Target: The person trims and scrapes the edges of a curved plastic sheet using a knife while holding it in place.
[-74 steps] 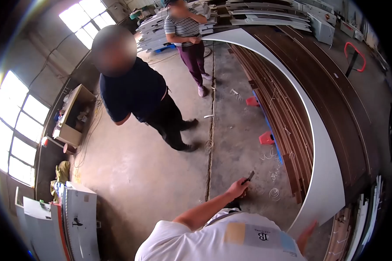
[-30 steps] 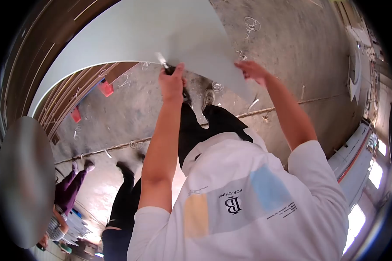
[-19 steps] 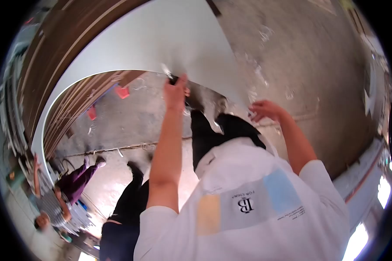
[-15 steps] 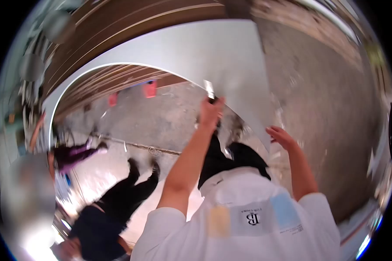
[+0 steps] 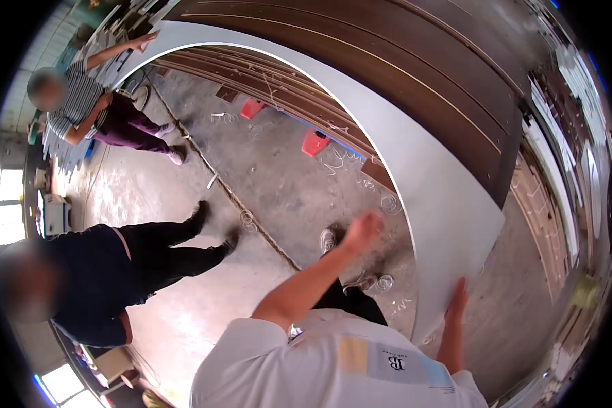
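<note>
A large pale grey panel (image 5: 392,129) with a long curved inner edge sweeps across the view, its near end narrowing in front of me. My right hand (image 5: 457,300) lies along the outer edge of that near end, touching it, fingers stretched out. My left hand (image 5: 366,232) is raised inside the curve, just apart from the panel's inner edge. It looks closed but is smeared by motion, and I cannot make out what is in it. At the panel's far end, another person's hand (image 5: 141,42) touches the edge.
Dark brown boards (image 5: 360,47) are stacked behind the panel. A person in a striped shirt (image 5: 81,102) stands at the far left; another in dark clothes (image 5: 92,272) is nearer. Red objects (image 5: 315,142) and pale curled scraps (image 5: 390,202) lie on the floor, crossed by a rope-like line (image 5: 234,199).
My left hand has left the panel's inner edge, where it held a dark-handled tool with a bright blade; the tool is not discernible now. My right hand has come onto the outer edge. The view has turned.
</note>
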Available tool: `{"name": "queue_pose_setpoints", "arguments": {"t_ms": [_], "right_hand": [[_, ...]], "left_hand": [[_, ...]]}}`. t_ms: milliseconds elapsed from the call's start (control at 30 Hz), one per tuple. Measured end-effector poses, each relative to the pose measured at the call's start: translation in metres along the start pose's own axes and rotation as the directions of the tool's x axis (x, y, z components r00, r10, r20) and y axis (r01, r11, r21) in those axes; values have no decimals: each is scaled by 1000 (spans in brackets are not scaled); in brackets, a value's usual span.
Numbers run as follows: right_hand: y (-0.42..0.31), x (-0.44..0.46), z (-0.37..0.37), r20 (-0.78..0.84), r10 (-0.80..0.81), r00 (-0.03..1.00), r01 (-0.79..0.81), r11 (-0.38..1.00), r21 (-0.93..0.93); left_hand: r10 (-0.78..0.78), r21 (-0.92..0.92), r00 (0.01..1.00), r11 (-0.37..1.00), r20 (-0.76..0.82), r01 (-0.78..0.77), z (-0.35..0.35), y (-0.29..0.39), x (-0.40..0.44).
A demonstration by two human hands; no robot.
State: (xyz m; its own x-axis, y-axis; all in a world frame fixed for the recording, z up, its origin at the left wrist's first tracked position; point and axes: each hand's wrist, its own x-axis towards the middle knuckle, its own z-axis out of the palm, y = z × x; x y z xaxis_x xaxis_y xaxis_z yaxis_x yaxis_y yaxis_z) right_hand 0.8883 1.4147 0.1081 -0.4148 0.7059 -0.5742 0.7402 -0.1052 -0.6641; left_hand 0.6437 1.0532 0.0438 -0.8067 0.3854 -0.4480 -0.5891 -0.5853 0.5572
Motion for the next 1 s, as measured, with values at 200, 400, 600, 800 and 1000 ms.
{"name": "queue_pose_setpoints", "arguments": {"t_ms": [200, 400, 600, 800, 1000], "right_hand": [[10, -69, 17, 79, 97, 992, -109, 981, 159], [8, -104, 35, 120, 168, 979, -197, 931, 308], [14, -96, 30, 180, 169, 969, -222, 917, 332], [23, -85, 17, 149, 238, 960, -271, 926, 265], [29, -81, 22, 140, 265, 954, -294, 916, 271]], "left_hand": [[772, 866, 610, 416, -177, -276, -127, 259, 105], [936, 966, 340, 170, -95, -197, -157, 416, 175], [994, 996, 106, 30, -21, -82, -184, 512, 251], [987, 983, 78, 126, -137, 134, -200, 579, 290], [984, 965, 137, 74, -112, 252, -202, 597, 305]]}}
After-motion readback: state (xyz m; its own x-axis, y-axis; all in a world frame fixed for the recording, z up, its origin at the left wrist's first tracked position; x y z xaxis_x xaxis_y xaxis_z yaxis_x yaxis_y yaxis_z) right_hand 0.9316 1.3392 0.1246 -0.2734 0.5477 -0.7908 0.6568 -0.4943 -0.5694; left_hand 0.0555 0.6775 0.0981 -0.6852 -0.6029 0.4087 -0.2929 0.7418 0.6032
